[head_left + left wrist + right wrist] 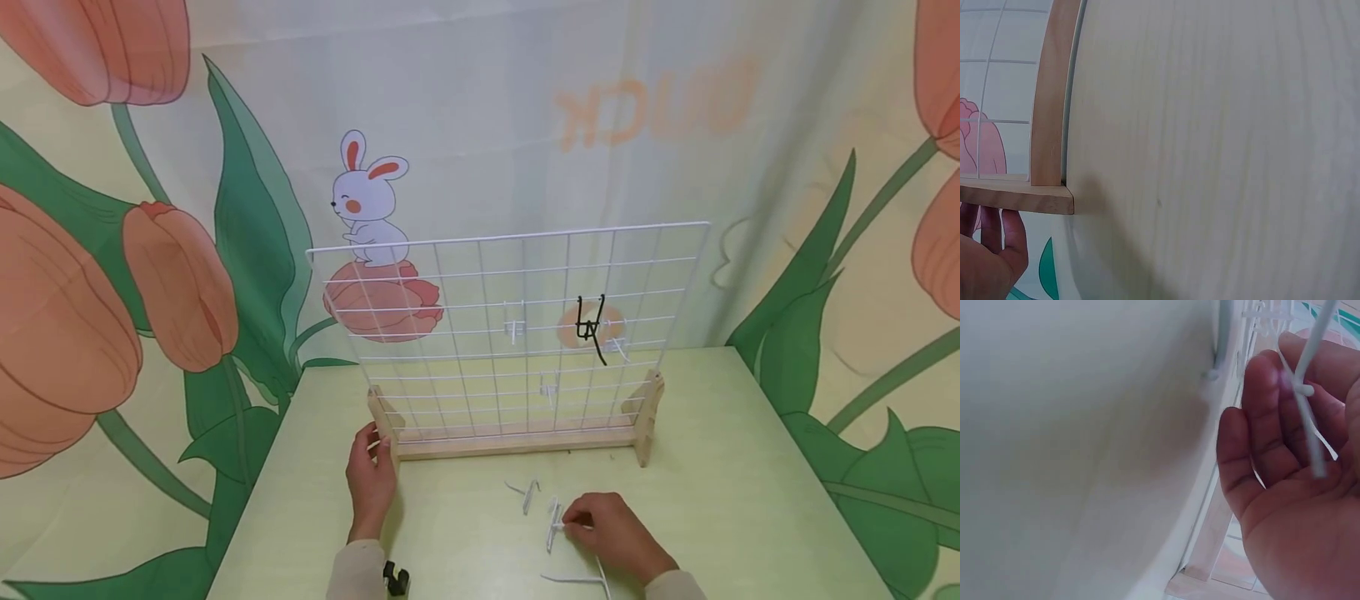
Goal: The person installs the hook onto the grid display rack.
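A white wire grid panel (480, 241) stands upright in a wooden base (517, 448). My left hand (371, 475) is at the left wooden foot (381, 417); in the left wrist view its fingertips (1015, 240) touch the foot's outer face. My right hand (615, 533) pinches a small white wire hook (554, 527) just above the table, in front of the base. The right wrist view shows a white rod (1310, 425) crossing in front of the curled fingers. Another white hook (528, 496) lies beyond it, and one more (573, 579) lies near the front edge.
On the grid hang a black hook (588, 329) and several white ones, including one near the middle (514, 329) and one lower down (548, 390). A small black object (396, 578) sits beside the left sleeve. A printed curtain (480, 108) hangs behind the table.
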Demonstrator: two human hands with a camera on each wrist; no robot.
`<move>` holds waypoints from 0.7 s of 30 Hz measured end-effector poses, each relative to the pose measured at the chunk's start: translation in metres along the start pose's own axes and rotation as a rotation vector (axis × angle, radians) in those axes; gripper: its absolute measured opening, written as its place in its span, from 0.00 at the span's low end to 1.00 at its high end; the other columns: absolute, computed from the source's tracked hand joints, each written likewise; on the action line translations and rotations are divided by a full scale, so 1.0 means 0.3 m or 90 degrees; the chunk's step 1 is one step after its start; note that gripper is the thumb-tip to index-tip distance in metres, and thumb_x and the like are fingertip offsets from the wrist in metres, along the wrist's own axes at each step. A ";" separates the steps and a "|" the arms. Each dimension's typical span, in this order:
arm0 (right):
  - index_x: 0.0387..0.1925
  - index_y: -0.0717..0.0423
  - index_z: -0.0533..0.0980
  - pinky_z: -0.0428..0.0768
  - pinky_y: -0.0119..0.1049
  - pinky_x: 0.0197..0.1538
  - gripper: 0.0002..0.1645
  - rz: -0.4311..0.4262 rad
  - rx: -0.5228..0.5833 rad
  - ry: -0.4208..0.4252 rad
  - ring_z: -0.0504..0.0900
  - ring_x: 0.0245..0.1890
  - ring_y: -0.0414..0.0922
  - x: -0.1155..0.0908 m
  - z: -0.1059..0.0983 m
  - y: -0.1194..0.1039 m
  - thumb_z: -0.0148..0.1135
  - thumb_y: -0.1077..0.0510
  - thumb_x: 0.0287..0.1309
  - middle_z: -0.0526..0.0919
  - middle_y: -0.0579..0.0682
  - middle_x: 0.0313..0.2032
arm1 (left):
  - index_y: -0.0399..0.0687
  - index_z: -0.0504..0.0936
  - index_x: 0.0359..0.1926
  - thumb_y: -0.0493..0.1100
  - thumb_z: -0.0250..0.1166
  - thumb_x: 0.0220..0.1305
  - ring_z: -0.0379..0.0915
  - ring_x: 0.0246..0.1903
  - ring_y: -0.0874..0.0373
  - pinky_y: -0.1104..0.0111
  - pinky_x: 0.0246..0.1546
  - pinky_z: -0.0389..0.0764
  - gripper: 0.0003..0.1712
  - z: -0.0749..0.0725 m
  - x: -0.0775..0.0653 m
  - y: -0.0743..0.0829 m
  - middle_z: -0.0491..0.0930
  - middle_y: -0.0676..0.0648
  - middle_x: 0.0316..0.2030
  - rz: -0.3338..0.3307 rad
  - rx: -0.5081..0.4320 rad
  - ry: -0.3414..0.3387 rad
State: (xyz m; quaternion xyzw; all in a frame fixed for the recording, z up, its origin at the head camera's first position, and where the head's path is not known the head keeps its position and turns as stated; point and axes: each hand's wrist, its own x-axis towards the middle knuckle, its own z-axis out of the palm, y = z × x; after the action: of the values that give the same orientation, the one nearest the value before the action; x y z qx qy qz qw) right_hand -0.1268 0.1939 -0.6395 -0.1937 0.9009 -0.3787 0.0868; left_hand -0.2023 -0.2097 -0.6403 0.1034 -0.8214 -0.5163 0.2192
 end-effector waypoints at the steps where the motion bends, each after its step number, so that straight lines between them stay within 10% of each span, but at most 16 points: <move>1: 0.36 0.44 0.85 0.82 0.29 0.41 0.03 0.003 0.015 0.006 0.82 0.36 0.29 0.000 -0.001 0.001 0.69 0.57 0.59 0.85 0.34 0.35 | 0.51 0.71 0.65 0.45 0.56 0.75 0.79 0.53 0.45 0.48 0.51 0.80 0.20 0.000 0.000 0.000 0.78 0.43 0.56 -0.003 -0.001 0.000; 21: 0.29 0.40 0.85 0.83 0.32 0.36 0.08 -0.006 0.050 0.285 0.83 0.31 0.28 0.007 -0.017 -0.077 0.77 0.59 0.49 0.85 0.28 0.28 | 0.52 0.71 0.65 0.44 0.56 0.75 0.78 0.54 0.46 0.48 0.52 0.80 0.20 0.000 -0.001 0.000 0.78 0.44 0.56 -0.010 -0.001 0.000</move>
State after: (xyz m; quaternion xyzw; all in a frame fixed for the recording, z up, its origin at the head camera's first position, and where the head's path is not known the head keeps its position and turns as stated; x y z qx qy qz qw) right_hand -0.1237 0.1818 -0.6194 -0.1054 0.8814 -0.4472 -0.1095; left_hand -0.2021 -0.2096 -0.6405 0.1095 -0.8200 -0.5190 0.2149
